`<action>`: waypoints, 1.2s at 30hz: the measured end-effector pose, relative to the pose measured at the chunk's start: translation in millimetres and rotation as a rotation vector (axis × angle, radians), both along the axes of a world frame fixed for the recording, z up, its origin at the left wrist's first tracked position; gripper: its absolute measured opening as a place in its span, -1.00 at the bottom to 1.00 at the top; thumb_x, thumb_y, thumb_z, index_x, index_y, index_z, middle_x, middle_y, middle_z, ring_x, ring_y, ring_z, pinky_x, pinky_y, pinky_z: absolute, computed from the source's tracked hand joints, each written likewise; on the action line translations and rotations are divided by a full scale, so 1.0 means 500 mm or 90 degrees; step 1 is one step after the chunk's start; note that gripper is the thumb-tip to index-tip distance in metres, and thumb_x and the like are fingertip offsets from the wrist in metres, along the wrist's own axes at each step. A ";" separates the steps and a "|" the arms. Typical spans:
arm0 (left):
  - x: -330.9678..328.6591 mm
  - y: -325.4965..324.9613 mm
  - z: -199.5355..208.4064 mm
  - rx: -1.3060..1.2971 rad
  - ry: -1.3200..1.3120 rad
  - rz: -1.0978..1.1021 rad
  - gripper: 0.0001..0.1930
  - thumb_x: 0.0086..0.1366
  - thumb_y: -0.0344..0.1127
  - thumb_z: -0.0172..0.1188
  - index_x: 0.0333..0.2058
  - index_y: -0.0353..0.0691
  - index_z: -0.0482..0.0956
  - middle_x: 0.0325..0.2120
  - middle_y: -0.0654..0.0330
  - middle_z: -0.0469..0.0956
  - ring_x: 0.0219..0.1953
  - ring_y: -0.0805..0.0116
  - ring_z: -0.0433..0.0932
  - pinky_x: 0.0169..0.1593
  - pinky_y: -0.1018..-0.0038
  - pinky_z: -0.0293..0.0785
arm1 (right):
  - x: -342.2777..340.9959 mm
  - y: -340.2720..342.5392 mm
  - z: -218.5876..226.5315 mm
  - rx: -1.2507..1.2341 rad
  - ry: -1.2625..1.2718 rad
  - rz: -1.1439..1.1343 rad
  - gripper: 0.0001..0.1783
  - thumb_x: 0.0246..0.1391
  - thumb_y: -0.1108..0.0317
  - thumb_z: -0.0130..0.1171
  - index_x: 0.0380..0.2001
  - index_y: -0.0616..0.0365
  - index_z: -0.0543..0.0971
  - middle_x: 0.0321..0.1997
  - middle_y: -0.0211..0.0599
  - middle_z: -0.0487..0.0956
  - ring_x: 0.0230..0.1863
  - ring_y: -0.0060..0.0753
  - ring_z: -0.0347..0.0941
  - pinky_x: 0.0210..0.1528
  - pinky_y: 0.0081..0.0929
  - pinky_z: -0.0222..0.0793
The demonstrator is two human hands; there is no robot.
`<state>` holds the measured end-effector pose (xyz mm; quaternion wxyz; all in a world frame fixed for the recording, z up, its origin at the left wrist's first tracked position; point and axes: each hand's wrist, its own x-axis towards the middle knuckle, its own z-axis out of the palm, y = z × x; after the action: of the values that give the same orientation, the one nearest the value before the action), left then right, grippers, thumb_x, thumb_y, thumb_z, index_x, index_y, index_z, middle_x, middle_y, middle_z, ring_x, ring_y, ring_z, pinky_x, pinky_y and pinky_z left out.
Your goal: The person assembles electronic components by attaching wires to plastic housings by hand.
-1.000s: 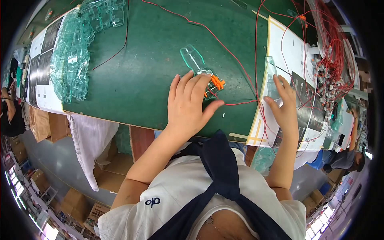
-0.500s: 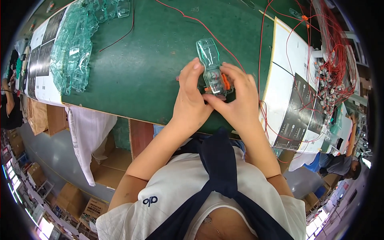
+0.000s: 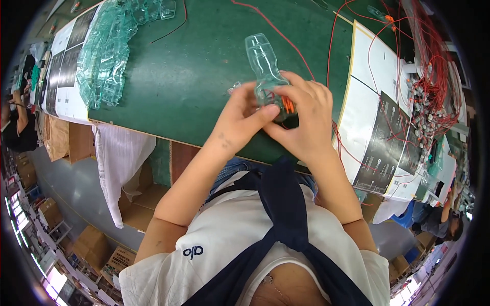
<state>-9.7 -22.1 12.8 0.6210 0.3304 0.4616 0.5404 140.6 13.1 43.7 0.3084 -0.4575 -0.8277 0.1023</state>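
Note:
Between my two hands, over the near part of the green table (image 3: 168, 86), is a clear, green-tinted plastic housing (image 3: 261, 57), waisted like a small bottle. Its long end points away from me. At its near end an orange part (image 3: 289, 104) shows beside dark pieces I cannot make out. My left hand (image 3: 244, 115) grips the left side, its thumb across the near end. From the right, my right hand (image 3: 306, 109) curls its fingers over the housing. A small clear piece (image 3: 235, 87) lies just past my left fingers.
A heap of similar clear housings (image 3: 109, 56) lies at the far left. On the right, a white and black sheet (image 3: 375, 137) borders a tangle of red wires (image 3: 434, 86) with small grey parts. One red wire (image 3: 286, 35) crosses the table. Other people work at both sides.
The housing has tilted a little further left at its far end. My left thumb has come over its near end, and my right fingers have shifted onto its top.

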 end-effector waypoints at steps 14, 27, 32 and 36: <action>-0.023 0.161 0.064 0.090 0.032 -0.125 -0.67 0.12 -0.44 0.33 -0.11 -0.32 0.58 -0.30 0.15 0.57 -0.31 0.46 0.54 -0.18 0.54 0.51 | 0.010 0.088 0.063 -0.407 0.428 0.011 -0.45 -0.02 0.34 0.30 0.09 0.18 0.49 -0.15 -0.27 0.61 -0.10 -0.29 0.47 0.03 -0.36 0.36; -0.454 0.872 -0.009 -0.274 1.109 0.101 -0.06 0.06 0.52 -0.07 0.02 -0.32 0.55 0.03 -0.09 0.49 0.14 -0.02 0.38 0.12 0.20 0.31 | 0.168 0.175 0.030 0.070 -0.084 -0.204 -0.62 0.02 0.46 0.14 -0.03 0.05 0.56 -0.09 -0.38 0.61 -0.03 -0.27 0.46 0.12 -0.20 0.20; -0.127 0.882 0.012 0.198 1.240 0.296 -0.37 0.16 0.03 0.27 0.13 -0.21 0.42 0.17 0.02 0.36 0.12 0.00 0.41 0.14 0.18 0.35 | 0.263 0.036 0.061 0.042 0.074 -0.242 -0.63 -0.02 0.43 0.16 -0.07 0.07 0.57 -0.03 -0.36 0.58 -0.03 -0.22 0.46 0.09 -0.24 0.23; 0.234 0.887 0.032 0.749 0.973 -0.242 -0.50 0.26 -0.10 0.18 0.10 -0.23 0.43 0.02 -0.01 0.49 0.10 -0.05 0.42 0.11 0.21 0.39 | 0.316 -0.043 0.071 0.030 0.160 -0.215 -0.64 -0.07 0.49 0.18 -0.11 0.09 0.59 -0.04 -0.34 0.58 -0.05 -0.23 0.46 0.01 -0.27 0.28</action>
<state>107.2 421.5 28.7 -0.0320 0.9164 0.3353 0.2163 298.4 -8.6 79.4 0.4327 -0.5658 -0.6966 0.0857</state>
